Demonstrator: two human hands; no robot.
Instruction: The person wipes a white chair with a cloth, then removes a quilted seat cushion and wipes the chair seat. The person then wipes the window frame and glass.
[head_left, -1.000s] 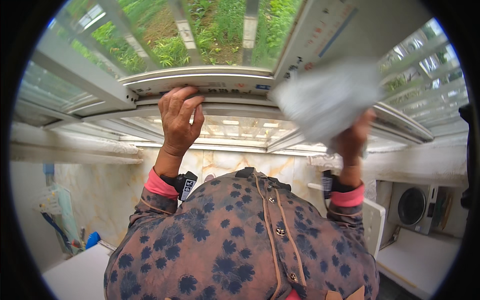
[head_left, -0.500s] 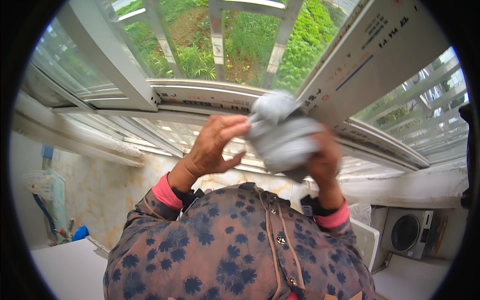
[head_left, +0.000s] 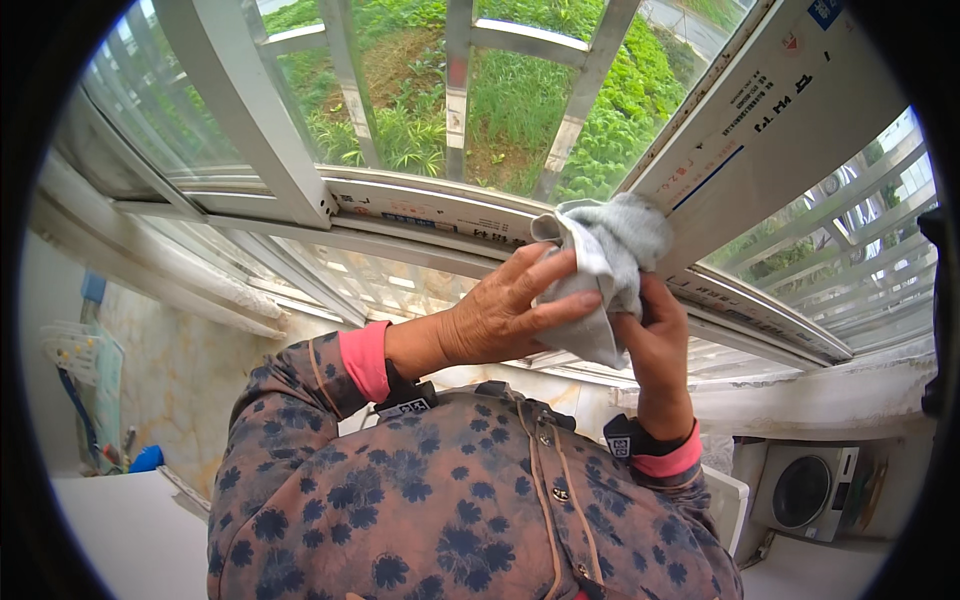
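Note:
A bunched light grey cloth (head_left: 622,235) is held up between my hands, in front of the lower corner of the window frame (head_left: 440,215). My left hand (head_left: 515,305) reaches across from the left, its fingers closed on the cloth's near left part. From the right, my right hand (head_left: 655,325) grips the cloth's lower right edge between thumb and fingers. Part of the cloth hangs down between the two hands. The folds hide some of the fingertips.
Metal bars (head_left: 457,100) stand outside the glass, with green plants beyond. A wide printed frame post (head_left: 745,140) rises at the right. Below are a marble-patterned floor (head_left: 190,370), a front-loading washing machine (head_left: 805,490) at lower right, and a white rack (head_left: 80,360) at left.
My left hand has moved right and taken hold of the cloth, which it was beside before. The cloth has shifted slightly right and hangs in a different fold. The view has shifted a little.

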